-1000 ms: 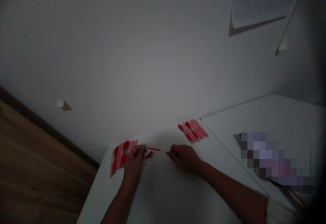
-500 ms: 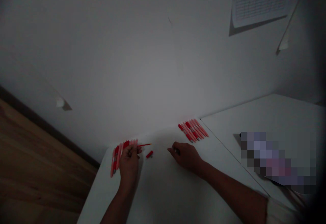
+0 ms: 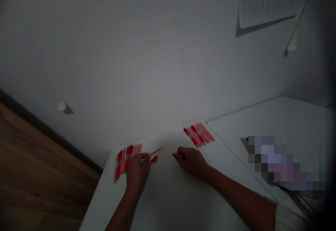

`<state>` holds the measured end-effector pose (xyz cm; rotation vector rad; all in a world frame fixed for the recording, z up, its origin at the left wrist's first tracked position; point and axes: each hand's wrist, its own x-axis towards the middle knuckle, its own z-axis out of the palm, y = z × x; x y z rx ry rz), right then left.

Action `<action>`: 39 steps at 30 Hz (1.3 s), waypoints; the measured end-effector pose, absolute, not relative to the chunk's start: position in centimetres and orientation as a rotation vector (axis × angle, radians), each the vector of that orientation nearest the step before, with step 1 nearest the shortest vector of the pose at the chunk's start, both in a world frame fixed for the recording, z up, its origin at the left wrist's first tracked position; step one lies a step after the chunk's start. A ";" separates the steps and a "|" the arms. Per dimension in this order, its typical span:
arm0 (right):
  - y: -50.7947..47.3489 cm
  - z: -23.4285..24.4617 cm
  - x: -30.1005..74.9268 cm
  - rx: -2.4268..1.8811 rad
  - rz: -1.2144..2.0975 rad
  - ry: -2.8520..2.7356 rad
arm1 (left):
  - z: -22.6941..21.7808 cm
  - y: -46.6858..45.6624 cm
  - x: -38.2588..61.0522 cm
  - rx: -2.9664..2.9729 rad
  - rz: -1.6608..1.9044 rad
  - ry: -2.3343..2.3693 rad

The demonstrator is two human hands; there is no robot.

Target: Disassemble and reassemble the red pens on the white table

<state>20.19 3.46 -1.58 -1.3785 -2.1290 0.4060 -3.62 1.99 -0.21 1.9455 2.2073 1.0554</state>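
Note:
My left hand [image 3: 137, 171] is closed on a thin red pen refill [image 3: 155, 151] that points up and to the right from its fingertips. A small red pen part [image 3: 154, 159] lies on the white table [image 3: 168, 203] just right of that hand. My right hand [image 3: 191, 161] rests on the table with its fingers curled around a small dark piece I cannot make out. A row of several red pens [image 3: 126, 159] lies left of the left hand. Another row of red pens [image 3: 198, 134] lies beyond the right hand near the wall.
A white wall [image 3: 147, 66] rises directly behind the table. A second white table [image 3: 278, 119] adjoins on the right, with a blurred object on it. Wooden floor [image 3: 31, 175] shows to the left. A printed sheet [image 3: 267, 0] hangs on the wall upper right.
A second ago both hands held the refill between them. The left hand drew it away to the left, then brought it back rightward; the right hand stayed put.

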 end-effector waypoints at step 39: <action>3.0 -1.9 20.8 -0.929 0.332 -2.434 | 0.3 -0.1 -0.7 2.496 0.666 1.387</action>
